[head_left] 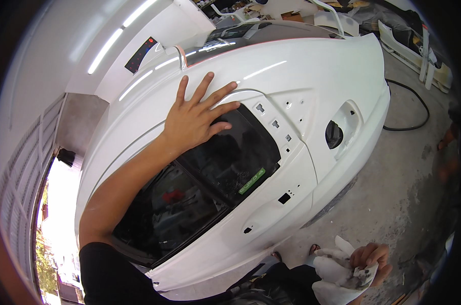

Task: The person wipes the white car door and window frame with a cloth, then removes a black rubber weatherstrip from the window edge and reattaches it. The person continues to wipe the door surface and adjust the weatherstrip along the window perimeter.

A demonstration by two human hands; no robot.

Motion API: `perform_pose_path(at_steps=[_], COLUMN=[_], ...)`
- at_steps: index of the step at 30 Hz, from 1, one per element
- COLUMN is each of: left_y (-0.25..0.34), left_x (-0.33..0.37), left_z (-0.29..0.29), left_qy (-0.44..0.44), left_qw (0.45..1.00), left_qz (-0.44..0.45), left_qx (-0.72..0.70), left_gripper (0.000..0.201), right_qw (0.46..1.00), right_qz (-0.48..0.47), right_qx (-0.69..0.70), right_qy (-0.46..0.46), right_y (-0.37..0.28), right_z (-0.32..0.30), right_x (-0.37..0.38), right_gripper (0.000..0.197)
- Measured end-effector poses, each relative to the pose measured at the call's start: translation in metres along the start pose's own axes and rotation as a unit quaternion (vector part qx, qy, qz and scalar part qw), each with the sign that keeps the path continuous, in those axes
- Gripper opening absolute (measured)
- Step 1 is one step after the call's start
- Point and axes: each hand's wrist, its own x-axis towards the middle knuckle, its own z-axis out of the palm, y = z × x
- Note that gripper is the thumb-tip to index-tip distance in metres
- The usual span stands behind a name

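My left hand (192,119) reaches up over the side of a white car (311,66), fingers spread. The fingertips are at the white roof edge above the dark rear side window (245,147), and the thumb lies over the glass. Whether the palm presses on the surface I cannot tell. Low on the right, my right hand (375,256) is closed on a crumpled white cloth (334,269), which hangs beside my body and has grey smudges. Near the car's back end shows a black fuel cap (334,134) in its uncovered recess.
The rear door has a bare handle opening (284,199), and a green sticker (252,181) is on its window. A black hose (418,96) curves over the concrete floor (378,203). Loose white car panels (403,53) lie at the far right. Daylight enters through an opening at left.
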Motion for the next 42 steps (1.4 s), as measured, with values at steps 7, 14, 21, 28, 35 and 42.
perform_pose_path(at_steps=[7, 14, 21, 28, 35, 42], left_y=[0.010, -0.044, -0.041, -0.034, 0.003, -0.057], left_x=[0.022, 0.115, 0.030, 0.042, 0.134, 0.099], left_z=[-0.019, -0.051, -0.019, 0.020, -0.019, -0.074], left_qy=[-0.008, 0.375, 0.011, 0.030, 0.246, 0.154], left_qw=[0.999, 0.915, 0.979, 0.975, 0.956, 0.908], left_qz=[-0.028, -0.098, -0.149, -0.132, -0.083, -0.299], left_qx=[-0.020, -0.112, -0.142, -0.176, -0.134, -0.251], left_gripper=[0.061, 0.049, 0.075, 0.095, 0.061, 0.049], right_qw=[1.000, 0.998, 1.000, 0.998, 0.996, 0.995], right_qz=[0.006, -0.011, -0.016, -0.027, -0.022, -0.004], right_qx=[0.015, 0.004, -0.004, -0.034, -0.029, -0.002], right_qy=[0.003, -0.066, -0.002, 0.037, 0.079, 0.102], right_y=[-0.003, -0.010, -0.017, -0.017, -0.033, -0.039], right_z=[-0.002, -0.003, -0.026, -0.029, -0.030, -0.029], right_x=[0.003, 0.000, -0.015, -0.023, -0.051, -0.056], right_gripper=[0.057, 0.051, 0.051, 0.050, 0.058, 0.054])
